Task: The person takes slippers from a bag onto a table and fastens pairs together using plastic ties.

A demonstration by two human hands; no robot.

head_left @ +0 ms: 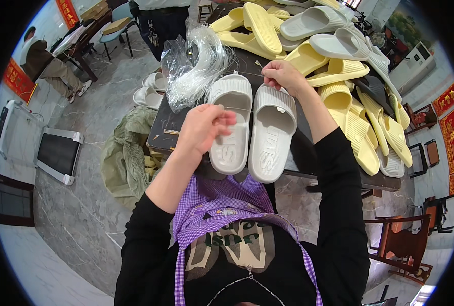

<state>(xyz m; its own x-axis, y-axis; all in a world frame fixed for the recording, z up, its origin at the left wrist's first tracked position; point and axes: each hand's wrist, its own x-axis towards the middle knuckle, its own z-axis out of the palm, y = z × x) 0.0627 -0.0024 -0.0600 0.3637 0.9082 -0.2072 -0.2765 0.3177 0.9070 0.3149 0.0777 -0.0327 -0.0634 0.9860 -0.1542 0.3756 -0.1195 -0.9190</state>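
Pale grey foam slides, a pair [252, 130], lie side by side at the centre of the frame on a dark table [173, 127], toes toward the person. The left hand [204, 127] hovers over the near slide, fingers curled and pinched shut on what looks like a thin clear thread [247, 108], hard to make out. The right hand [283, 76], just above the far slide's strap, is likewise pinched closed on the other end, so the thread stretches taut across both straps. Judging from this, the work goes best with the strand kept tight and low against the straps and the slides held level with each other. At the upper centre, just left of the pair, a clear plastic bag [178, 76] lies open with a bundle of clear plastic strands [206, 69] spilling from it. A heap of yellow slides [349, 117] and more grey ones [313, 20] fills the upper right of the table. At the left centre, on the floor, an olive sack [125, 153] sags open with yellow pieces inside. A purple checked apron [222, 204] shows at the bottom.
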